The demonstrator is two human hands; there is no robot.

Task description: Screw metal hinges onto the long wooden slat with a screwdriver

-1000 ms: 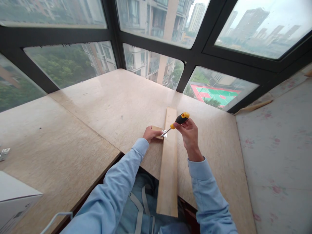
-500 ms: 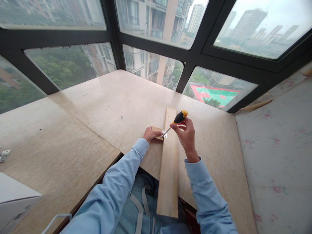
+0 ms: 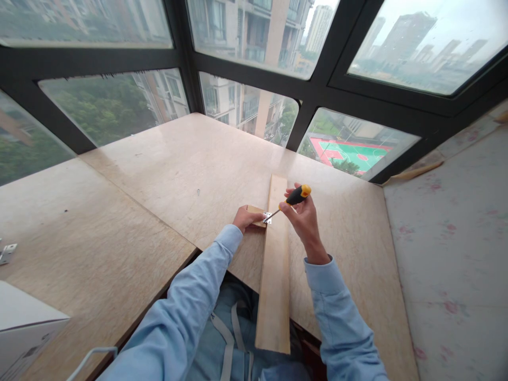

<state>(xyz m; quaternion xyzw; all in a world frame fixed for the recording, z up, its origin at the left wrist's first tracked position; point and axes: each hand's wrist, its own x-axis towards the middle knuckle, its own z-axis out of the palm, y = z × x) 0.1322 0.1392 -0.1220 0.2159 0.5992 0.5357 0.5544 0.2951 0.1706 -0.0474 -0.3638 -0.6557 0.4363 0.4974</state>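
My right hand [image 3: 305,219] holds a screwdriver [image 3: 297,195] with a black and yellow handle, mainly between thumb and index finger, with the other fingers loosely raised. The screwdriver's tip meets a small metal hinge [image 3: 268,217]. That hinge lies across a short wooden block [image 3: 256,210] and a long wooden board [image 3: 274,264]. My left hand [image 3: 244,218] grips the short block, its thumb pressed down by the hinge's left leaf. Any screw under the tip is too small to make out clearly. The board's near end juts past the counter edge over my lap.
A loose screw [image 3: 198,192] lies on the beige counter [image 3: 166,174] to the left. Another metal hinge [image 3: 7,254] is at the far left, behind a white box [image 3: 27,323]. Windows border the counter's back, and a flowered wall [image 3: 452,254] its right side.
My right hand has shifted slightly right and its fingers have loosened on the handle. The screwdriver handle leans farther right and lower. My left hand, block and board have stayed put.
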